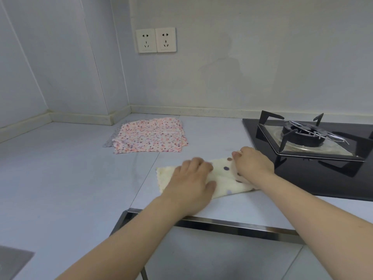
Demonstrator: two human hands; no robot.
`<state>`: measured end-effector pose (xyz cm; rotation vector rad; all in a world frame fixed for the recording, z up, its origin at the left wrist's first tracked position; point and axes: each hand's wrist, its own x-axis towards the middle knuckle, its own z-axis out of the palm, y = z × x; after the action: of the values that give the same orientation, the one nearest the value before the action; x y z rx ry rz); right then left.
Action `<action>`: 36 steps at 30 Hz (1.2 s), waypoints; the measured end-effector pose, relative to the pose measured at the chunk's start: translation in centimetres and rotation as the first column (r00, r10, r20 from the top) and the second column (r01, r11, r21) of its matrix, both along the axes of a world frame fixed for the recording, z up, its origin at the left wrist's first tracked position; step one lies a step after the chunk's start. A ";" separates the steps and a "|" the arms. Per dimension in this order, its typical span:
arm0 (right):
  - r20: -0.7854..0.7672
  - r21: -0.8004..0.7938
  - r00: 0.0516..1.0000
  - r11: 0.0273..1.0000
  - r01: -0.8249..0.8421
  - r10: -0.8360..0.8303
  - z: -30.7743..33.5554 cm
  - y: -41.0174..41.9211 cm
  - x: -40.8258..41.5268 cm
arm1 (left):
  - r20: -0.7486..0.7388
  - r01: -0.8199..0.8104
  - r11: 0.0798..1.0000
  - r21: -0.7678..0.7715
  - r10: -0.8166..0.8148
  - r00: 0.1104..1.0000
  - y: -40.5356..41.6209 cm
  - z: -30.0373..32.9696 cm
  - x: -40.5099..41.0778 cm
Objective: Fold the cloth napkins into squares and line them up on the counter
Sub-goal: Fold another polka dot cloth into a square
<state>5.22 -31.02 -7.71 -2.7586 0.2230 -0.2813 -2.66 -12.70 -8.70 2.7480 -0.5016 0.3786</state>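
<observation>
Where the desk point(60, 168) runs toward its near left corner, a dull grey metal patch point(12, 261), perhaps a sink's edge, just shows. Farther along, toward the back edge and the corner of the wall, a pink flowered napkin point(150, 136) lies folded flat into a rough square, and a grey patterned cloth point(110, 141) peeks out from under its left side. On the wall above them sit two white sockets point(155, 40), side by side.

Near the front edge of the desk, about the middle of its width, a cream napkin with dark dots point(224, 178) lies folded into a long band that runs slantwise from left to right. The left hand point(191, 182) rests flat on the band's left half, its fingers point(196, 163) straight and spread, pressing the cloth down and grasping nothing. The right hand point(252, 163) sits on the band's right end, its fingers point(238, 154) curled and pinching the far edge of the cream cloth, just beside the hob.

Along the desk's front edge below the hands runs a shiny steel strip point(232, 225). At the right edge of the desk a black glass hob point(302, 178) is set in, with a gas burner point(304, 134) under a black pan support point(270, 126).
</observation>
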 end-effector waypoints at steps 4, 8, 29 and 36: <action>0.062 -0.018 0.998 1.000 0.015 -0.014 0.0 -0.2 -0.2 | -0.240 -0.061 0.987 0.148 0.096 0.966 1.2 -0.9 0.7; 0.045 -0.077 0.999 0.997 0.012 -0.008 0.0 0.1 0.0 | -0.307 -0.078 0.989 0.124 0.113 0.945 1.8 0.3 1.5; -0.308 -0.156 0.834 0.841 -0.519 0.457 -1.2 0.6 -1.9 | -0.048 -0.347 0.938 0.027 0.348 0.936 4.6 -0.8 3.2; 0.141 -0.285 0.844 0.837 -0.466 0.518 -0.7 2.3 -4.9 | -0.186 -0.344 0.938 -0.035 0.333 0.924 8.0 0.3 0.1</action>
<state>0.31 -28.72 -8.42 -2.8624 -0.6196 -0.4828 -2.54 -4.71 -8.36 2.7657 0.0357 0.2194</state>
